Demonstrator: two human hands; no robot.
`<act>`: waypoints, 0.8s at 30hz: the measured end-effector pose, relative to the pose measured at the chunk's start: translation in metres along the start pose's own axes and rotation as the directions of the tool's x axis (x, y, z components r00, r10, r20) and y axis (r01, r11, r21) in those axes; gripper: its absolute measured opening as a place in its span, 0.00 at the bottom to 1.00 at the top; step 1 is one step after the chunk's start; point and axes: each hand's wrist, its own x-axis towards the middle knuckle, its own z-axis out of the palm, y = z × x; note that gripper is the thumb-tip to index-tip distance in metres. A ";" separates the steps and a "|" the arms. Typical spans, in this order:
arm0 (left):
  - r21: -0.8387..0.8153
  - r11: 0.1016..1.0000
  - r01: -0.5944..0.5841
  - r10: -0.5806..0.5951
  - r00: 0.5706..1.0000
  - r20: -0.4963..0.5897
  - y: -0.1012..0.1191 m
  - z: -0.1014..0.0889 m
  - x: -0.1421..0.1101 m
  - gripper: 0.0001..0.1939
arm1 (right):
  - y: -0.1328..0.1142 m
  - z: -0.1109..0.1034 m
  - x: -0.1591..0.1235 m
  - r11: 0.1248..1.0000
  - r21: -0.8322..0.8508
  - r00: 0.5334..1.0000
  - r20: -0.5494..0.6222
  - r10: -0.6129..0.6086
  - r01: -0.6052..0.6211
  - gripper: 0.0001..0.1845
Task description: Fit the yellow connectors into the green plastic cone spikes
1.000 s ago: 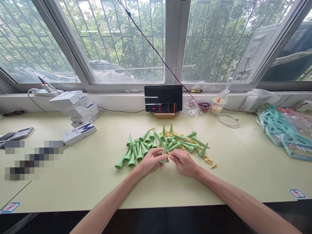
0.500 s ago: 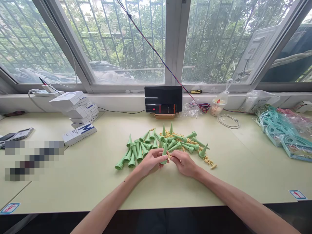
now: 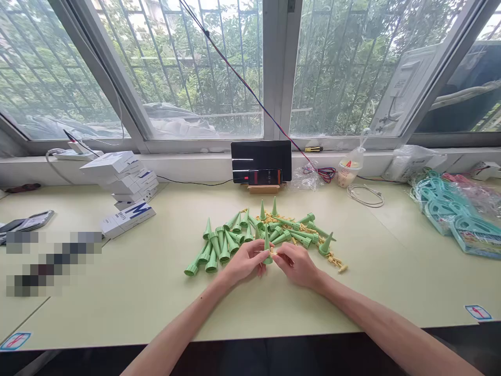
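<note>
My left hand (image 3: 246, 259) is closed around a green plastic watering spike (image 3: 266, 241), its pointed end up. At the right side of this spike, my right hand (image 3: 298, 265) pinches a small yellow plastic piece (image 3: 273, 251). The piece meets the spike's lower part; whether it is inserted I cannot tell, as the fingers cover most of it. Just beyond the hands lies a heap of green spikes (image 3: 213, 243), several standing on their wide ends. Loose yellow pieces (image 3: 335, 261) are scattered among them and to the right.
White boxes (image 3: 129, 219) are stacked at the left. A phone (image 3: 265, 177) leans against a dark screen (image 3: 242, 151) at the back. A bagged cup (image 3: 348, 174) and a coiled white cable (image 3: 366, 195) are back right. Turquoise plastic items (image 3: 442, 203) lie at the far right.
The green spike has turned slightly more upright in my left hand and moved a little right. My right fingers have shifted slightly against it. The view has tilted slightly.
</note>
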 end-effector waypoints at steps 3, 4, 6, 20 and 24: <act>0.021 1.000 0.001 -0.001 1.000 0.014 -0.001 0.000 0.000 0.20 | 0.000 0.000 0.000 1.000 0.003 1.000 0.005 0.006 -0.007 0.14; 0.027 1.000 -0.001 0.001 1.000 0.010 -0.001 0.000 0.000 0.20 | 0.000 0.000 0.000 1.000 0.007 1.000 0.003 0.019 -0.019 0.14; 0.050 0.999 0.001 -0.001 1.000 -0.005 -0.002 -0.001 0.000 0.19 | 0.000 -0.001 0.002 0.998 0.020 0.997 -0.027 0.068 -0.067 0.15; 0.595 0.780 -0.196 0.231 0.973 0.017 -0.003 0.005 -0.002 0.07 | 0.003 0.000 0.002 0.989 0.081 0.992 0.034 0.124 -0.126 0.09; 0.590 0.786 -0.183 0.216 0.976 0.014 -0.005 0.004 -0.002 0.06 | 0.001 0.000 0.002 0.995 0.066 0.996 0.027 0.079 -0.081 0.09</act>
